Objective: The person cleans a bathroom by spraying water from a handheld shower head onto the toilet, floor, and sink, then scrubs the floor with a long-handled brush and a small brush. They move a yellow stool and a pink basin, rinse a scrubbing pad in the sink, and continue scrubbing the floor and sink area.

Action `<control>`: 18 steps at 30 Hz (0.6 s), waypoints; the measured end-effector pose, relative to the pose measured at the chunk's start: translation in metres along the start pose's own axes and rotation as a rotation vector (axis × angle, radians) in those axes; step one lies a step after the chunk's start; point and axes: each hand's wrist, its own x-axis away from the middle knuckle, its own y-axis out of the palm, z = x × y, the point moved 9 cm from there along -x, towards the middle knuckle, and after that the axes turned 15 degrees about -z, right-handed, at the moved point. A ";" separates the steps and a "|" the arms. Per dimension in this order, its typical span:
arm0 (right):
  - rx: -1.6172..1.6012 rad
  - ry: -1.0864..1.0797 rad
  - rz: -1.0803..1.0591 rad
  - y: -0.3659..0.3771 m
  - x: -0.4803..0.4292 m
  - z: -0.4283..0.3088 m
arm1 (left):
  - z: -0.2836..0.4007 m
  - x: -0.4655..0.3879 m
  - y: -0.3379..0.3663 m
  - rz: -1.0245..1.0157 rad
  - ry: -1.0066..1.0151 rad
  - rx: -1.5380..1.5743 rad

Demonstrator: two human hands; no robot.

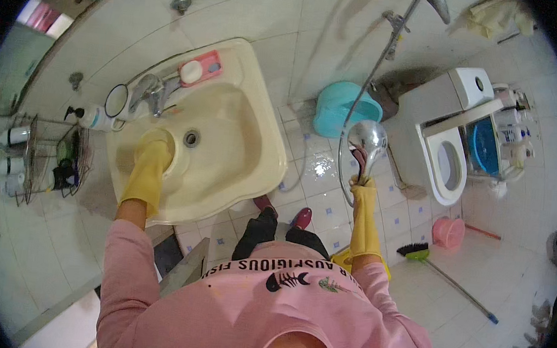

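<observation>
My left hand (152, 163), in a yellow rubber glove, is at the left side of the cream washbasin (239, 170). It rests on or in a pale yellow round thing (174, 150), and the glove hides most of it. My fingers there are too hard to make out to tell whether they grip. Out to the right, over the tiled floor, my right hand (364, 191) wears a matching glove. Its fingers are closed around the handle of a shiny rounded metal scoop (372, 135). The basin's metal drain (191, 138) shows between the tap and the front rim.
A chrome tap (149, 93), a pink soap dish (202, 69) and a pump bottle (92, 117) stand along the basin's back. A shower hose (366, 82) hangs beside the scoop. Beyond are a turquoise bucket (331, 111), a toilet (446, 164), a pink bucket (448, 232) and a broom (457, 286).
</observation>
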 end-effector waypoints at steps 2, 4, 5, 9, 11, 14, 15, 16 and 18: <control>-0.195 0.105 -0.094 0.003 0.008 0.022 | 0.007 -0.015 0.008 -0.079 -0.006 0.015; -0.235 0.091 -0.064 -0.003 0.018 0.029 | 0.016 -0.029 0.016 -0.142 -0.014 0.047; -0.214 0.078 0.001 -0.010 0.024 0.032 | 0.021 -0.034 0.021 -0.170 -0.017 0.070; -0.206 0.164 0.031 -0.017 0.043 0.051 | 0.030 -0.048 0.048 -0.284 -0.025 0.307; -0.324 0.184 0.012 -0.015 0.047 0.060 | 0.032 -0.052 0.065 -0.346 -0.027 0.641; -0.343 0.212 0.003 -0.016 0.045 0.069 | 0.046 -0.060 0.080 -0.393 -0.005 0.996; -0.296 0.176 0.023 -0.019 0.042 0.069 | 0.053 -0.063 0.082 -0.396 0.010 1.043; -0.247 0.146 0.045 -0.023 0.039 0.067 | 0.061 -0.066 0.084 -0.402 0.028 1.093; -0.189 0.217 0.100 -0.030 0.035 0.078 | 0.077 -0.070 0.087 -0.422 0.063 1.178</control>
